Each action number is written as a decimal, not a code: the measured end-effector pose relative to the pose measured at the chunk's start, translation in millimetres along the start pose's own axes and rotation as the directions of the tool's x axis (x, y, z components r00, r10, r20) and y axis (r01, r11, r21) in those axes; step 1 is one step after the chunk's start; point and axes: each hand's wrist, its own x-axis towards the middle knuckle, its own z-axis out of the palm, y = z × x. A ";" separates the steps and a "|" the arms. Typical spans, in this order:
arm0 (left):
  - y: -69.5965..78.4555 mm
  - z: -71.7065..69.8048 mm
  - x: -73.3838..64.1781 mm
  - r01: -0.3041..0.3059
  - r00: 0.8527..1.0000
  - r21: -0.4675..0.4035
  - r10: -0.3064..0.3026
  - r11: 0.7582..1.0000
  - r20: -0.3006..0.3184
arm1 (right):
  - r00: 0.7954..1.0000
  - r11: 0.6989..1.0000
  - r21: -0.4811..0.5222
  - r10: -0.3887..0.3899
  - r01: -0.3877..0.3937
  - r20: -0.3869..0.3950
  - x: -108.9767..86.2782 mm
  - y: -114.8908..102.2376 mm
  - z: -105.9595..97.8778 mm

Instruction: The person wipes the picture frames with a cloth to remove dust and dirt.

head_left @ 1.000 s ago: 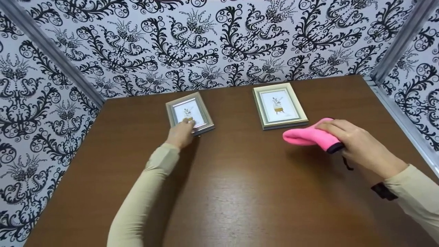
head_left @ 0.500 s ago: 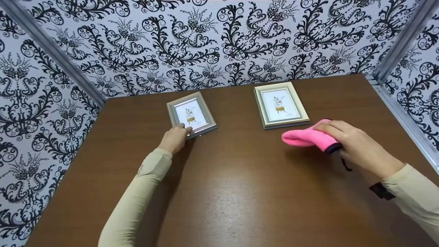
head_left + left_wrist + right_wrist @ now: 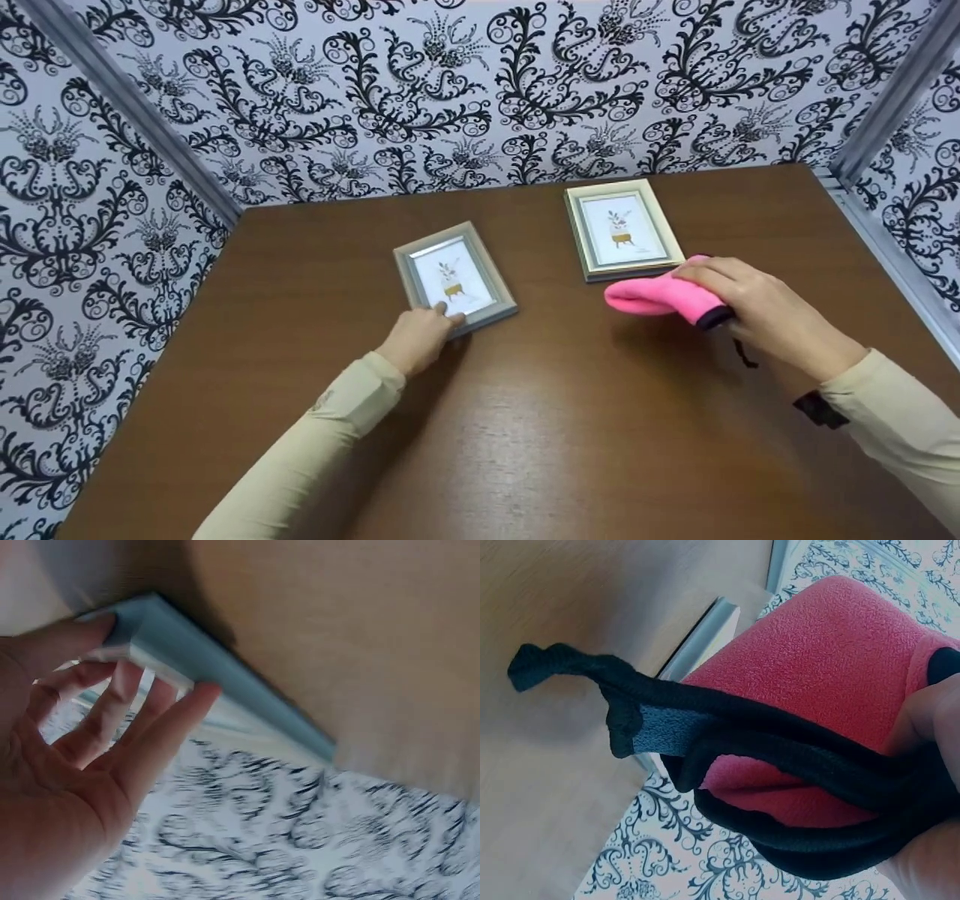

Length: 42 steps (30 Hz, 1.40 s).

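Note:
My left hand [image 3: 421, 336] grips the near edge of a silver-grey picture frame [image 3: 491, 270], its fingertips reaching over the front border. In the left wrist view, the thumb and fingers [image 3: 169, 735] are spread along the blurred frame's edge [image 3: 240, 682]. The frame lies face up, turned at an angle, and shows a small plant drawing. My right hand [image 3: 765, 311] holds a folded pink cloth [image 3: 667, 294] above the table. Black edging and a loose black strip hang from the cloth [image 3: 810, 660] in the right wrist view.
A second, gold-edged picture frame [image 3: 624, 231] lies face up at the back, just beyond the cloth. The brown table [image 3: 517, 420] meets a patterned black-and-white wall [image 3: 450, 97] behind. Grey metal rails [image 3: 892, 255] run along the corners.
The left hand has shifted its hold along the silver-grey frame, and the frame has slid nearer and to the right. The right hand with the pink cloth has hardly moved.

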 end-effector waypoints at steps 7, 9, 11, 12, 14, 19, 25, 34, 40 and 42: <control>32.5 -3.8 -11.6 -0.092 0.995 0.039 0.093 0.995 -0.040 | 1.000 1.000 -0.004 0.003 -0.003 0.016 7.0 -4.4 9.1; 41.8 -4.9 -15.5 -0.115 0.992 0.047 0.117 0.992 -0.049 | 1.000 1.000 -0.004 0.001 -0.001 0.020 9.5 -5.5 10.7; 51.5 -6.9 -19.3 -0.144 0.987 0.055 0.147 0.988 -0.064 | 1.000 1.000 0.002 0.000 0.000 0.024 12.1 -6.6 11.9; 56.2 -7.9 -21.1 -0.159 0.984 0.060 0.164 0.985 -0.070 | 1.000 1.000 0.007 -0.001 0.001 0.026 13.7 -7.2 12.4; 66.0 -9.7 -23.1 -0.192 0.977 0.077 0.198 0.978 -0.080 | 1.000 1.000 0.012 -0.001 0.000 0.029 15.6 -7.9 12.4; 88.7 -14.9 -26.7 -0.267 0.960 0.138 0.276 0.954 -0.050 | 0.999 1.000 0.026 -0.002 0.002 0.035 20.4 -8.8 13.4; 117.1 -20.2 -28.9 -0.369 0.926 0.188 0.377 0.910 -0.007 | 0.999 0.999 0.043 0.016 -0.018 0.031 27.6 -10.8 16.5; 153.3 -26.8 -33.1 -0.508 0.854 0.208 0.520 0.836 -0.004 | 0.993 0.993 0.088 0.071 -0.079 0.089 55.4 -23.3 30.1; 165.1 -29.5 -31.6 -0.560 0.820 0.206 0.572 0.802 0.000 | 0.948 0.976 0.078 0.176 -0.204 0.265 65.4 -38.0 56.9; 165.6 -29.4 -31.1 -0.560 0.821 0.201 0.571 0.804 0.004 | 0.935 0.976 0.057 0.182 -0.208 0.306 64.0 -39.2 69.5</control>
